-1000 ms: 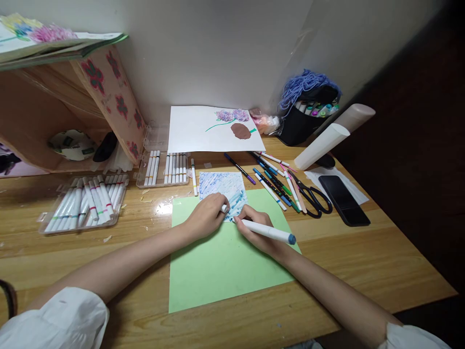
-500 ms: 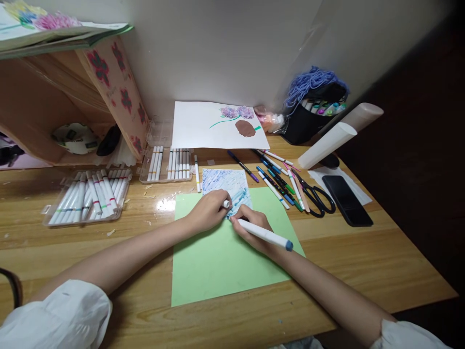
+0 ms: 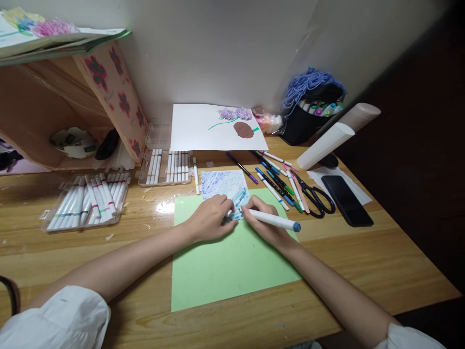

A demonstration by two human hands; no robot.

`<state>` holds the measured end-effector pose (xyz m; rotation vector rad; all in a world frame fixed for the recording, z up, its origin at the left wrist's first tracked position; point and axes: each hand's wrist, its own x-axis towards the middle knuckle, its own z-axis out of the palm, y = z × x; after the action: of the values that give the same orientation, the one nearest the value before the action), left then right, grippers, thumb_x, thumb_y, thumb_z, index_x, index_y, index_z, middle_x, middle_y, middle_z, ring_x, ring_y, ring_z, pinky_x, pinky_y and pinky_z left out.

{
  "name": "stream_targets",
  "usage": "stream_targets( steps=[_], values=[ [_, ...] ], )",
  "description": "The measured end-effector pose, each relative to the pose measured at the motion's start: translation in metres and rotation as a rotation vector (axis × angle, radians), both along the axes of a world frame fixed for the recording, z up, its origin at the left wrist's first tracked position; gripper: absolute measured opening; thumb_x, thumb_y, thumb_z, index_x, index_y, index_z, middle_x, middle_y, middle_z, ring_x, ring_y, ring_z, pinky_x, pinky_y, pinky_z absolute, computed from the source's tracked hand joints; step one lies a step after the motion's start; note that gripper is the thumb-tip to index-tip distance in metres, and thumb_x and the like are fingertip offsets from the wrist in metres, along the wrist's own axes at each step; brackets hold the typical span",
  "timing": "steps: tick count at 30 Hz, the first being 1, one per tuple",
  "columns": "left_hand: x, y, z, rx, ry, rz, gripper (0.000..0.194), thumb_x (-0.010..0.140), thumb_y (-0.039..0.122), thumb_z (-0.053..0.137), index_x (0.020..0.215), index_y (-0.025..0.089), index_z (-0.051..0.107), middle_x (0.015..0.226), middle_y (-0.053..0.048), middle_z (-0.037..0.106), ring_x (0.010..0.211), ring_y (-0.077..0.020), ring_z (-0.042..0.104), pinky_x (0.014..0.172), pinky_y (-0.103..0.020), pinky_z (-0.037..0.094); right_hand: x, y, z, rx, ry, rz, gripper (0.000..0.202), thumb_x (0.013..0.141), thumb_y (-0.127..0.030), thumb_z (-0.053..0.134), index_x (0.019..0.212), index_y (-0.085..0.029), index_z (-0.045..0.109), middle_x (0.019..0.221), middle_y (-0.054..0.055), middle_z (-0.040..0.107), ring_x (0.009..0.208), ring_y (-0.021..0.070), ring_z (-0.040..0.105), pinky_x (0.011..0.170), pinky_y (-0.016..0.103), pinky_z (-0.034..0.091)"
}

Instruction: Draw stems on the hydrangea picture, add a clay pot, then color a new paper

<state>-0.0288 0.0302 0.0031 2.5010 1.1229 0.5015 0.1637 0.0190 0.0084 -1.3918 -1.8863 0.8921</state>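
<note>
My right hand [image 3: 267, 223] is closed round a white marker with a blue end [image 3: 276, 219], its tip at the lower right of a small white sheet with blue and purple strokes [image 3: 221, 183]. My left hand [image 3: 212, 218] rests on the lower left of that sheet, its fingers curled over a small white marker cap [image 3: 228, 212]. The small sheet overlaps the top edge of a green sheet [image 3: 218, 271], which lies under both hands.
Marker cases [image 3: 87, 201] [image 3: 165, 167] stand left. Behind lies a white sheet with flowers [image 3: 196, 126]. To the right are loose pens [image 3: 274, 179], scissors [image 3: 316, 198], a phone [image 3: 347, 199], a paper roll [image 3: 325, 145] and a black pen holder [image 3: 301, 123].
My right hand has moved slightly up and to the right with the marker. The thumb of my left hand has spread lower across the sheet's bottom edge.
</note>
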Motion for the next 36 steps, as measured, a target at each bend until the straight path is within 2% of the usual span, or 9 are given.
stream_targets(
  steps=[6,15,18,20,23,26,29,32,36],
  values=[
    [-0.002,0.0,0.002,0.065,0.072,-0.039,0.02,0.088,0.038,0.052,0.093,0.019,0.054,0.083,-0.004,0.056,0.078,-0.0197,0.051,0.064,-0.03,0.037,0.023,0.011,0.005,0.067,0.163,-0.23,0.02,0.083,-0.039,0.058,0.076,-0.021,0.051,0.061,-0.003,0.053,0.056,0.0129,0.051,0.051,0.023,0.038],
    [0.001,0.001,-0.004,0.252,0.122,-0.125,0.02,0.092,0.018,0.038,0.079,0.016,0.053,0.076,-0.006,0.057,0.069,-0.0181,0.049,0.058,-0.029,0.034,0.055,0.035,0.006,-0.004,0.408,-0.268,0.031,0.082,-0.049,0.056,0.097,-0.021,0.055,0.075,0.004,0.07,0.045,0.0123,0.059,0.042,0.024,0.046],
    [0.0,0.002,0.002,0.106,-0.049,-0.061,0.016,0.092,0.022,0.041,0.084,0.017,0.053,0.078,-0.005,0.058,0.071,-0.0175,0.05,0.061,-0.028,0.037,0.057,0.034,0.008,-0.023,0.349,-0.022,0.028,0.08,-0.043,0.062,0.097,-0.022,0.059,0.101,0.008,0.07,0.084,0.0202,0.069,0.077,0.037,0.055],
    [-0.001,0.002,0.013,-0.048,-0.185,0.013,0.017,0.092,0.028,0.043,0.084,0.017,0.054,0.081,-0.004,0.059,0.073,-0.0164,0.051,0.063,-0.028,0.039,0.057,0.03,0.011,-0.025,0.283,0.188,0.036,0.072,-0.037,0.072,0.103,-0.023,0.06,0.118,0.009,0.064,0.111,0.0237,0.06,0.098,0.044,0.044],
    [-0.002,0.002,0.035,-0.313,-0.356,0.107,0.02,0.091,0.035,0.046,0.082,0.018,0.054,0.081,-0.001,0.058,0.073,-0.014,0.051,0.063,-0.025,0.039,0.052,0.023,0.012,0.03,0.216,0.333,0.053,0.062,-0.032,0.08,0.11,-0.025,0.057,0.129,0.01,0.057,0.121,0.0259,0.051,0.105,0.048,0.036],
    [-0.002,0.0,0.055,-0.55,-0.438,0.134,0.026,0.087,0.042,0.05,0.078,0.018,0.054,0.072,0.002,0.053,0.061,-0.01,0.044,0.054,-0.021,0.034,0.045,0.017,0.01,0.119,0.223,0.256,0.039,0.069,-0.031,0.076,0.103,-0.025,0.06,0.12,0.008,0.063,0.112,0.025,0.057,0.1,0.047,0.041],
    [-0.003,-0.004,0.066,-0.766,-0.468,0.135,0.033,0.083,0.049,0.054,0.075,0.018,0.052,0.062,0.005,0.044,0.048,-0.0067,0.031,0.045,-0.02,0.023,0.038,0.011,0.014,0.17,0.298,0.113,0.016,0.077,-0.034,0.068,0.087,-0.023,0.062,0.09,0.004,0.069,0.087,0.0213,0.065,0.081,0.039,0.05],
    [-0.005,-0.006,0.073,-0.86,-0.533,0.109,0.035,0.082,0.053,0.054,0.077,0.018,0.053,0.061,0.005,0.041,0.049,-0.0071,0.031,0.045,-0.02,0.022,0.034,0.006,0.024,0.163,0.366,0.025,0.021,0.074,-0.04,0.07,0.072,-0.023,0.058,0.071,0.001,0.061,0.066,0.0172,0.059,0.062,0.031,0.048],
    [-0.013,-0.001,0.079,-0.842,-0.659,0.065,0.041,0.085,0.056,0.044,0.08,0.018,0.057,0.07,0.0,0.049,0.061,-0.0115,0.044,0.054,-0.022,0.036,0.03,0.003,0.037,0.074,0.484,-0.127,0.034,0.07,-0.05,0.069,0.073,-0.023,0.049,0.064,-0.002,0.05,0.055,0.0138,0.048,0.051,0.027,0.041]
  ],
)
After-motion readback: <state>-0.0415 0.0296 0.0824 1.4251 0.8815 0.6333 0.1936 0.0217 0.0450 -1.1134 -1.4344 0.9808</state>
